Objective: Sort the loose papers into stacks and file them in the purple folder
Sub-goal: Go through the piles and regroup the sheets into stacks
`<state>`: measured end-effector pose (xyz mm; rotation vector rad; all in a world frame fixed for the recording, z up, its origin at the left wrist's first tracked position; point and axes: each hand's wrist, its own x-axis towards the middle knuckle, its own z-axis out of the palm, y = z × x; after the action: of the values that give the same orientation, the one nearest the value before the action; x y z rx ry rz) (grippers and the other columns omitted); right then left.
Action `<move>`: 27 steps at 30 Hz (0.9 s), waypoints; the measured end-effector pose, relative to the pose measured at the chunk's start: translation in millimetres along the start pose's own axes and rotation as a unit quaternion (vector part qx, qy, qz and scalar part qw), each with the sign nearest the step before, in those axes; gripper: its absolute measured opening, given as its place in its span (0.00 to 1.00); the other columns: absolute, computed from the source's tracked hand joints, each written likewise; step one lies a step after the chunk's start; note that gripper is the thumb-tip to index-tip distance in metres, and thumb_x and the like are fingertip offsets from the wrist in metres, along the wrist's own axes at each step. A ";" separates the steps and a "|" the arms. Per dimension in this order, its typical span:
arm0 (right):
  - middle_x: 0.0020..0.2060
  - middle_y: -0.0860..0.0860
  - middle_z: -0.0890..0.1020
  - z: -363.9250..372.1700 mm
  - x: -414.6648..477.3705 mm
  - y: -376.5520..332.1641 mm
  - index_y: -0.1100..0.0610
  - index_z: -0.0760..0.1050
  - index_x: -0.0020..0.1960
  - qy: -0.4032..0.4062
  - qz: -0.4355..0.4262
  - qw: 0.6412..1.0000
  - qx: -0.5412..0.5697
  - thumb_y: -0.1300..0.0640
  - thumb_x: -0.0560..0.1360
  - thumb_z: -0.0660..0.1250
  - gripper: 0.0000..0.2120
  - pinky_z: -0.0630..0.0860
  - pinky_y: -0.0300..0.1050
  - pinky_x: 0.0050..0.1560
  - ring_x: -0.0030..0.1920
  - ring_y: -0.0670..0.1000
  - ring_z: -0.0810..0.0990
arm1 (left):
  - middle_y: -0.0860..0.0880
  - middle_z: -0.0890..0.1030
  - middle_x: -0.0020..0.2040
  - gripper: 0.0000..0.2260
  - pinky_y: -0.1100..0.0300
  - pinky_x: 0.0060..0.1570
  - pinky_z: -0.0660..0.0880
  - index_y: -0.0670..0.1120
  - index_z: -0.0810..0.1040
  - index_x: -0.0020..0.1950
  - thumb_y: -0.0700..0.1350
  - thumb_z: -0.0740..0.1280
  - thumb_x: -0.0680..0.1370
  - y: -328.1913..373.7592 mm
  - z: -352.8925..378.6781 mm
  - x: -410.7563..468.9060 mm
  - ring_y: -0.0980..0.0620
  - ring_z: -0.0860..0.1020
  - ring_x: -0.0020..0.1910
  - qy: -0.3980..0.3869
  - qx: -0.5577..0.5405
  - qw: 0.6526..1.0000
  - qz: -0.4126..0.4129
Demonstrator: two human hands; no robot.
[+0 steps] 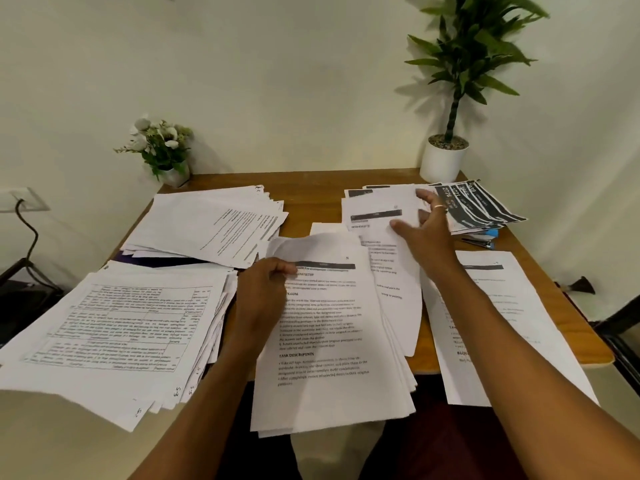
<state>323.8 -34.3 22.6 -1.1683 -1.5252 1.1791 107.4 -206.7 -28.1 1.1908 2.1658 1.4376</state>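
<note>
papers [329,341] are being sorted: the bundle at the table's [311,188] near edge is gripped by the left hand [263,289], while the right hand [427,223], fingers spread, is laid on the far-right stack [374,206]. next, the top sheet must be matched to a pile.

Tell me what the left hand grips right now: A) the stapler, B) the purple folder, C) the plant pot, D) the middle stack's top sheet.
D: the left hand curls its fingers round the upper corner of the top sheet of the middle stack.
</note>
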 end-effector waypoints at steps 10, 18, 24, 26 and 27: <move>0.64 0.56 0.79 4.8 -9.6 16.1 0.61 0.74 0.68 0.003 0.020 0.987 -0.160 0.59 0.82 0.66 0.16 0.73 0.44 0.58 0.63 0.56 0.77 | 0.53 0.83 0.50 0.10 0.70 0.35 0.78 0.45 0.82 0.46 0.34 0.64 0.81 -15.6 5.2 -10.0 0.55 0.82 0.47 -0.010 -0.054 0.996 -0.072; 0.58 0.51 0.78 -13.2 13.7 -20.3 0.60 0.70 0.70 0.173 -0.019 0.985 0.010 0.54 0.81 0.68 0.20 0.75 0.41 0.52 0.55 0.50 0.77 | 0.49 0.83 0.40 0.18 0.58 0.49 0.78 0.51 0.77 0.34 0.31 0.68 0.78 -29.8 -0.9 -6.5 0.52 0.81 0.44 -0.038 -0.197 0.977 -0.065; 0.59 0.49 0.78 -12.9 19.3 -26.1 0.57 0.69 0.71 0.231 -0.044 0.967 0.100 0.52 0.81 0.68 0.21 0.81 0.38 0.53 0.56 0.46 0.80 | 0.49 0.84 0.42 0.16 0.52 0.50 0.79 0.51 0.73 0.34 0.40 0.68 0.80 -30.7 -1.0 -19.7 0.51 0.82 0.45 -0.087 -0.120 0.988 -0.044; 0.57 0.47 0.78 -11.6 19.9 -28.4 0.56 0.68 0.70 0.234 -0.033 0.963 0.129 0.53 0.81 0.68 0.20 0.80 0.35 0.49 0.53 0.44 0.79 | 0.48 0.85 0.45 0.14 0.47 0.55 0.79 0.49 0.72 0.35 0.41 0.68 0.79 -29.6 -1.5 -21.6 0.50 0.83 0.49 -0.093 -0.108 0.989 -0.042; 0.55 0.45 0.77 -11.9 19.8 -30.1 0.55 0.68 0.68 0.238 -0.031 0.960 0.145 0.53 0.81 0.68 0.18 0.79 0.32 0.45 0.50 0.42 0.79 | 0.48 0.85 0.45 0.14 0.45 0.56 0.80 0.49 0.72 0.35 0.40 0.68 0.79 -27.9 -2.6 -22.5 0.50 0.83 0.50 -0.094 -0.105 0.989 -0.041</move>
<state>326.4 -16.3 55.9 -1.0953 -0.9817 0.9523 106.4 -230.0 -55.4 1.1015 1.8642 1.4179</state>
